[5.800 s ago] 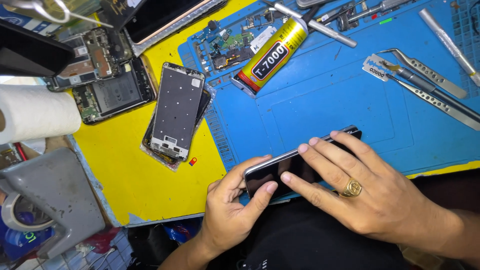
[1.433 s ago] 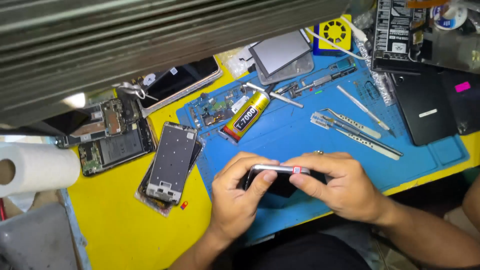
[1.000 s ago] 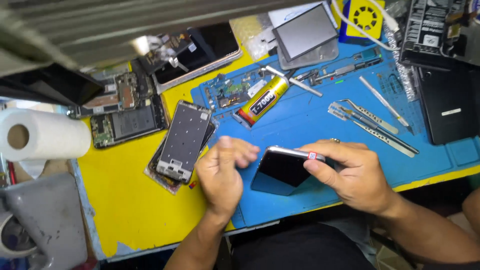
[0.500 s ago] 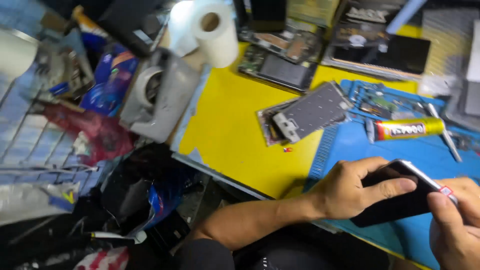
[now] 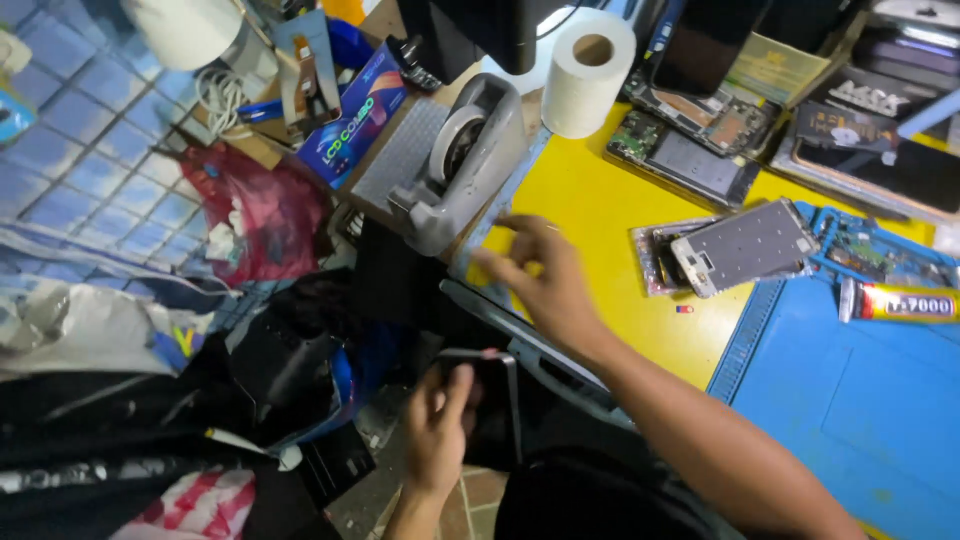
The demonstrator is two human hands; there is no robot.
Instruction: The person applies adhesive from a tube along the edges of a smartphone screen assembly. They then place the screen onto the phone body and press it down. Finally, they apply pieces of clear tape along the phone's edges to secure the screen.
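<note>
Nearest, below the table's near edge, the left hand [image 5: 435, 440] wraps its fingers around a dark phone [image 5: 495, 405]. It looks light, stiff, slippery and fragile, so it is best held by its long edges. Farther off, the right hand [image 5: 545, 285], fingers spread and empty, reaches for the grey tape dispenser [image 5: 465, 160]. Half a second ago both hands held the phone over the blue mat [image 5: 860, 400].

Motion blurs the right hand [image 5: 540, 275] (fingertips smeared); glue tube [image 5: 900, 302] cut off right.
</note>
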